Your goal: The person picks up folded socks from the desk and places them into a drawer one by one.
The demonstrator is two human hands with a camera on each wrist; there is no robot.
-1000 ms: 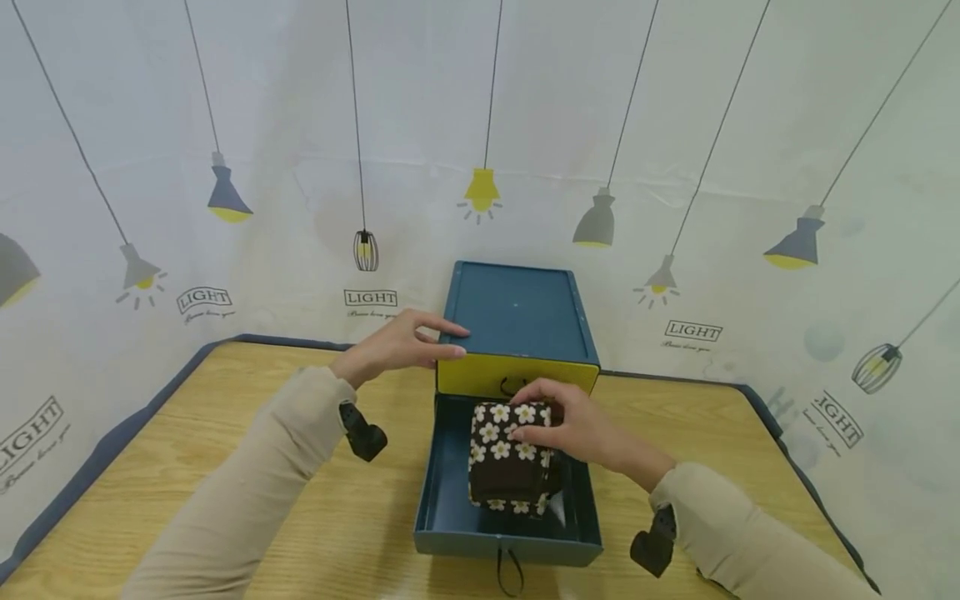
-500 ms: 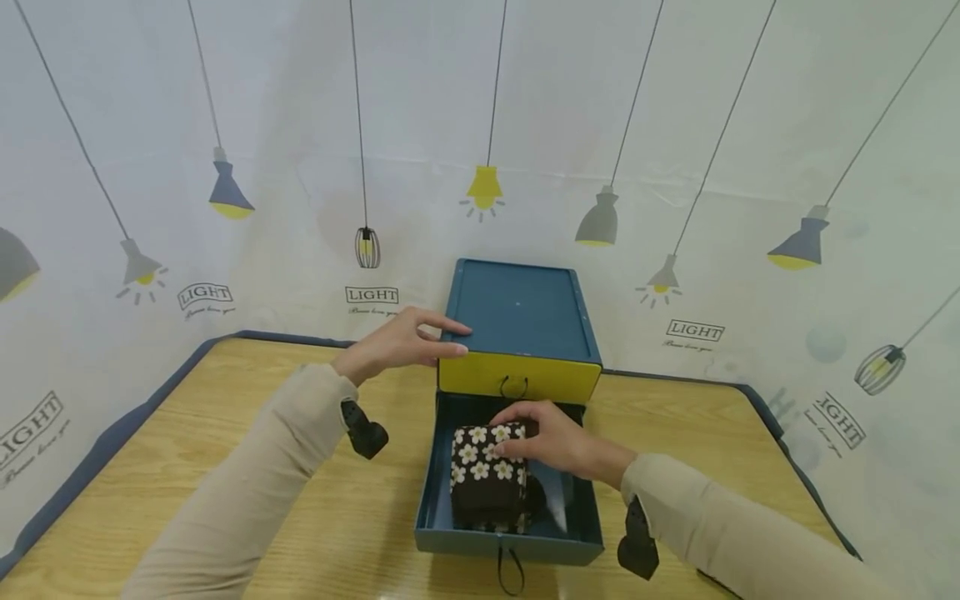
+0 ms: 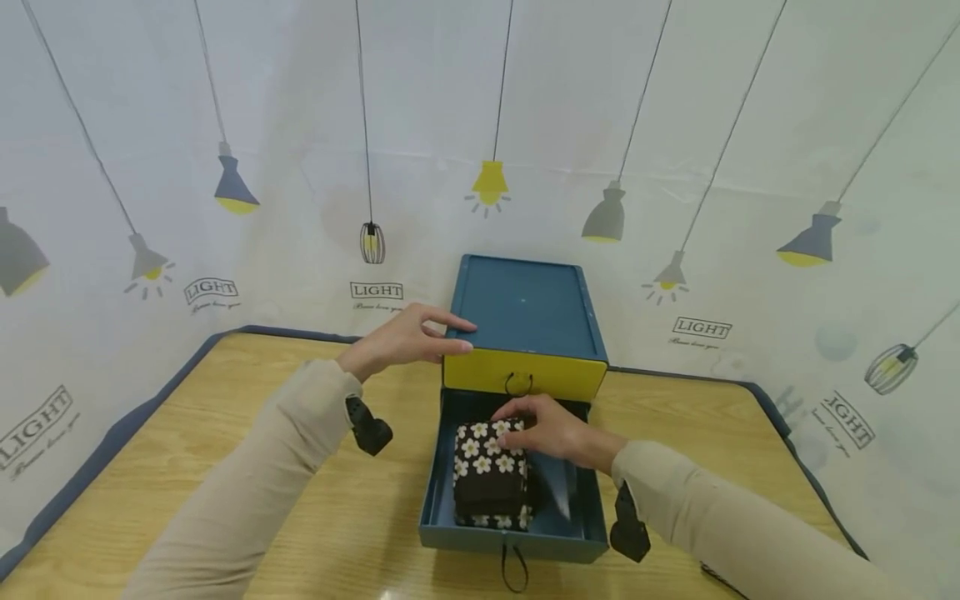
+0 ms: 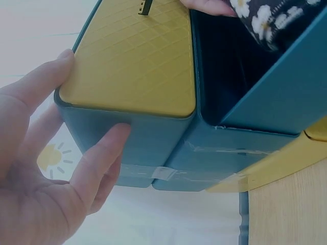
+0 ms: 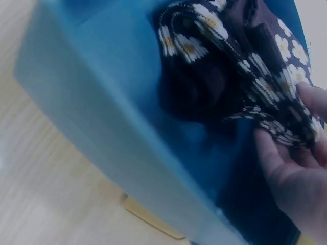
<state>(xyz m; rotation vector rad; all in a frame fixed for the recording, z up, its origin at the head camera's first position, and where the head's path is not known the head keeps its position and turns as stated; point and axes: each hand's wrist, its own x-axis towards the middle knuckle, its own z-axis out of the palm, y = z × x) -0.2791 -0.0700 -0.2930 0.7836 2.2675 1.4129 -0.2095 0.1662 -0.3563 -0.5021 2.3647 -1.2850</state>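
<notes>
Two hands share the work in the head view: the left hand, its fingers loosely extended, rests at the near left corner of the blue storage box, a placement that would likely keep the box from shifting. Below the yellow front, the lower drawer stands out over the wooden table, which leaves its inside within reach from above. The daisy-patterned cloth bundle is inside that drawer, toward its left side, and the right hand pinches it at its far right edge, perhaps because that grip leaves most of the bundle free of the fingers. In the left wrist view, one fingertip touches the edge of the yellow front while other fingers lie along the blue side, spread rather than clenched, which suggests light bracing instead of a firm grip. In the right wrist view, thumb and fingers hold the bundle's trimmed border from opposite sides; gathered like this, the soft layers probably stay together. Whether the bundle's underside bears fully on the drawer floor, I cannot tell, since its folds hide the contact.
</notes>
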